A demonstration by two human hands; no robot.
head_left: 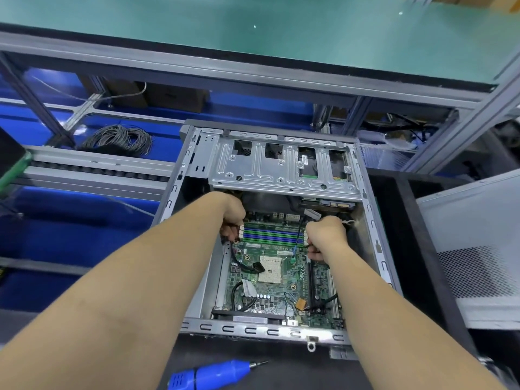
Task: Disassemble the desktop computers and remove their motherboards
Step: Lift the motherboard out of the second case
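An open desktop computer case (pixel 194 175) is seen lying on a dark table (pixel 281 367), its grey metal frame edges ringing the cavity on all four sides. The motherboard (pixel 281 277) is seated flat in the bottom of the case, green, with blue and green memory slots (pixel 271 235) across its far part and a bare CPU socket (pixel 270 273) near the middle. The far portion of the cavity is roofed by a silver drive cage (pixel 281 164), so open room above the board is left only in the near portion.

The left hand (pixel 232 218) is reached in at the left end of the memory slots, its fingers curled down at the board's edge; what is gripped cannot be told. The right hand (pixel 326 235) is placed at the right end of the slots, its fingers curled around a thin black cable (pixel 301 223). Both forearms are crossed over the near frame rail.

A blue electric screwdriver (pixel 209 372) is laid on the table just before the case. A perforated white side panel (pixel 475 249) is seen to the right. A coil of grey wire (pixel 121 139) is lying on a blue surface beyond the roller conveyor (pixel 98 167) at left, under a green-topped shelf (pixel 253 29).
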